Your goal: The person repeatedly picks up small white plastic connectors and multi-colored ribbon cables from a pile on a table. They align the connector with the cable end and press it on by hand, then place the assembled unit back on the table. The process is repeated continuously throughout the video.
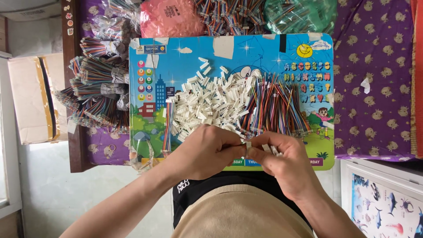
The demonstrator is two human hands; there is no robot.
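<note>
Near edge of the table (150, 132): our left hand (207, 147) and right hand (282, 156) both pinch shut on a white connector (248, 146), probably wired. Loose grip, and it drops into the connector pile (207, 103).

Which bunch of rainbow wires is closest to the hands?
The loose wire bunch fanned out on the blue picture board, just above the right hand. The tied bundles lie off the board, far left.

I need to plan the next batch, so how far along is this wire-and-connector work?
Done: a ribbon-wire strip lies apart at the board's left, possibly finished. In hand: the left hand and right hand pinch one small white connector between them. Left: a big pile of white connectors and loose coloured wires.
</note>
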